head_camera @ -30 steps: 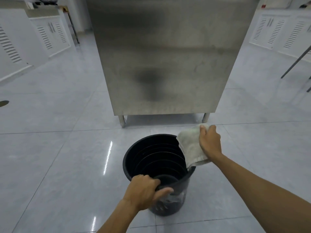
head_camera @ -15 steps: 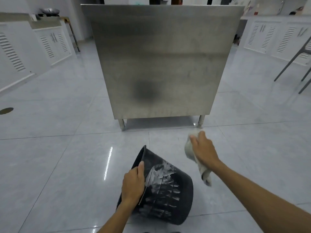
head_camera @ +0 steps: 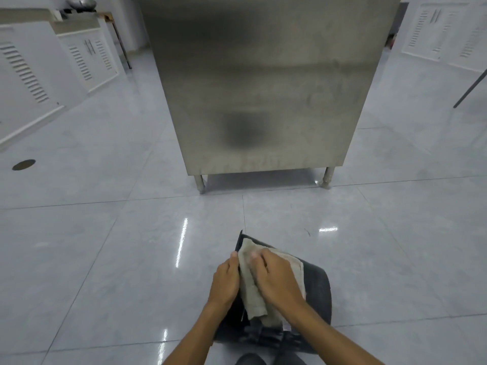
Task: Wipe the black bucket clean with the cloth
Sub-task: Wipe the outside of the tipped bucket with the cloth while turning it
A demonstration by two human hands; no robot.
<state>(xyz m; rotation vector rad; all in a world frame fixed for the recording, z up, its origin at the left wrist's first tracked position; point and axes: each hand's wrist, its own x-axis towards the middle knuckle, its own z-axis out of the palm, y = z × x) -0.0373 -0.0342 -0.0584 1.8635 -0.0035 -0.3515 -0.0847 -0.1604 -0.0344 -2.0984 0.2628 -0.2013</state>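
— Two hands on one bucket, both low in the head view. Where does the black bucket (head_camera: 317, 288) sit?

— On the grey tiled floor (head_camera: 105, 259), tipped over with its outer wall facing up and its rim (head_camera: 239, 241) pointing away toward the steel cabinet (head_camera: 263, 88). Bucket and cabinet stand well apart.

— Left hand (head_camera: 225, 281)?

— Curled along the bucket's rim edge, fingers wrapped around it, gripping the bucket. Its fingertips lie just beside the cloth.

— Right hand (head_camera: 276, 280)?

— Palm down, fingers spread flat, pressing the pale cloth (head_camera: 251, 293) onto the bucket's outer wall. It pins the cloth rather than clenching it; whether the thumb hooks under the fabric, cannot tell.

— Cloth position?

— Draped over the upturned wall from near the rim back toward the base, one folded end hanging down between the two wrists.

— Surroundings?

— White louvred cupboards (head_camera: 31, 75) on the left, a round floor drain (head_camera: 23, 164) near them, light streaks reflecting on the tiles.
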